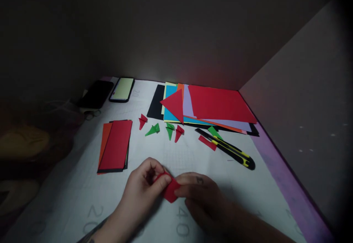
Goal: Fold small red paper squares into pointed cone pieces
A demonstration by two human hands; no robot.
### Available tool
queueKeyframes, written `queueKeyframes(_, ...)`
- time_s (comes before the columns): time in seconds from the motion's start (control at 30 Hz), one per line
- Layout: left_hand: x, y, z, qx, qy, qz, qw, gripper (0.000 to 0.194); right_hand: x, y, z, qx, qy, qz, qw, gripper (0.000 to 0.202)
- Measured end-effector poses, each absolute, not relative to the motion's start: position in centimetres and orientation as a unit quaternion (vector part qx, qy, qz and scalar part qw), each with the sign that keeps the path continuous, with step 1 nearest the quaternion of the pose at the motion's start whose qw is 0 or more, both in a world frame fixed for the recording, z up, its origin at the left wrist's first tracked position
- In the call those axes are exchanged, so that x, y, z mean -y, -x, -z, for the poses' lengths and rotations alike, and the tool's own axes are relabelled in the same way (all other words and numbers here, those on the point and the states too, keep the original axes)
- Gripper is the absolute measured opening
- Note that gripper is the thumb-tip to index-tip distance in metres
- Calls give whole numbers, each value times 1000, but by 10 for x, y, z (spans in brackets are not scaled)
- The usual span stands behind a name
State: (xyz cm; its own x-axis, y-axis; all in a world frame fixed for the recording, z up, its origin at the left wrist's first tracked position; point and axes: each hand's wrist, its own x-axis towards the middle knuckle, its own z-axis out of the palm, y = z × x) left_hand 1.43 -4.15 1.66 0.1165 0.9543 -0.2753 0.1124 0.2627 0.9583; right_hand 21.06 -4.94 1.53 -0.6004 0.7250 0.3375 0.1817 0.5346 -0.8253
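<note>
Between my two hands is a small piece of folded red paper (171, 192), held just above the white mat (165, 154). My left hand (146, 180) pinches it with the thumb on top. On the other side, my right hand (197, 189) grips its right edge between thumb and fingers. Past my hands lie small folded paper pieces: a red one (142, 121) at the left, a green one (153, 129), another green one (170, 130) and another red one (179, 132). The underside of the held paper is hidden.
A black and yellow utility knife (233, 153) lies at right beside red (207, 143) and green (214, 132) paper strips. Coloured sheets (220, 103) are stacked at the back, under a red triangle (175, 105). Cut papers (117, 143) lie left, a phone (122, 89) behind. Walls (176, 29) enclose the table.
</note>
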Motion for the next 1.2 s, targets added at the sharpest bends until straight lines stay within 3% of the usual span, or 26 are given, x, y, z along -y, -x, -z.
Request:
queueKeyframes(0.23, 46, -13, -14, -540, -498, -367, 571, 19, 52, -200, 0, 751, 402, -329, 409, 19)
queueKeyframes(0.47, 50, -16, -7, -535, -529, -358, 553, 16, 52, -189, 2, 750, 436, -291, 404, 16)
queueKeyframes(0.7, 47, -17, -10, -501, -502, -358, 607, 22, 49, -183, -2, 695, 494, -362, 376, 14)
queueKeyframes(0.87, 47, -17, -20, -504, -587, -328, 543, 20, 46, -177, -7, 689, 483, -381, 384, 15)
queueKeyframes(1.2, 31, -2, -10, -554, -449, -436, 549, 24, 45, -183, -3, 620, 467, -481, 409, 12)
